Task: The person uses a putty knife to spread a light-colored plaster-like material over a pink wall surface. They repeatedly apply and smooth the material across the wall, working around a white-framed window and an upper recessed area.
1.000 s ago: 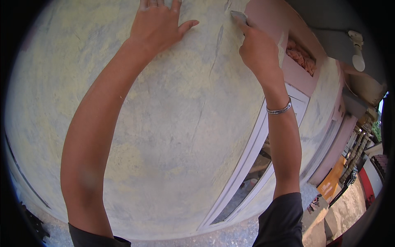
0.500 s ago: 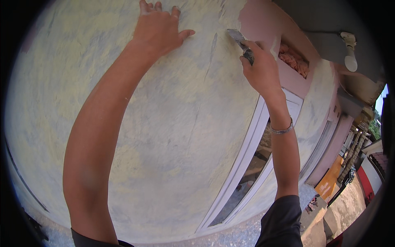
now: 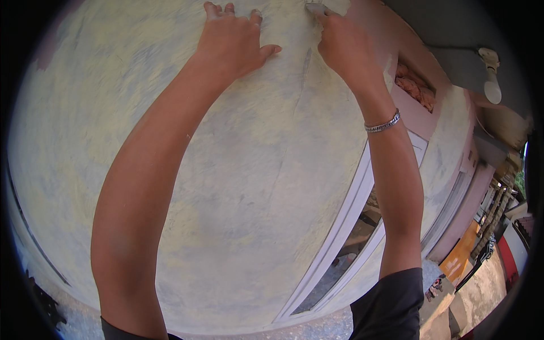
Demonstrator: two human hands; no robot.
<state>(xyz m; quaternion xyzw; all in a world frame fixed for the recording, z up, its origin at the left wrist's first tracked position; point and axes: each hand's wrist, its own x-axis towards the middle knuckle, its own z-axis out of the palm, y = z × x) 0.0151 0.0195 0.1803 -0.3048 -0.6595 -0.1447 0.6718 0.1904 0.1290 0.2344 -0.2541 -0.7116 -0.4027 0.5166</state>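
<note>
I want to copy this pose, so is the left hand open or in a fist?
Open: the left hand has its thumb stuck out sideways, with gaps between the fingertips.

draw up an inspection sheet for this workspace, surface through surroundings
surface: wall, patchy yellow and grey, with a thin dark streak toward the top
job's things: flat-bladed tool, blade partly visible, rest hidden
clutter: small reddish things at lower right, too small to identify
left grip: spread at the wall, no tool seen
right grip: closed on the tool
cables: dark cable leading to a white lamp
surroundings: white-framed glass panel; orange panel farther right
</note>
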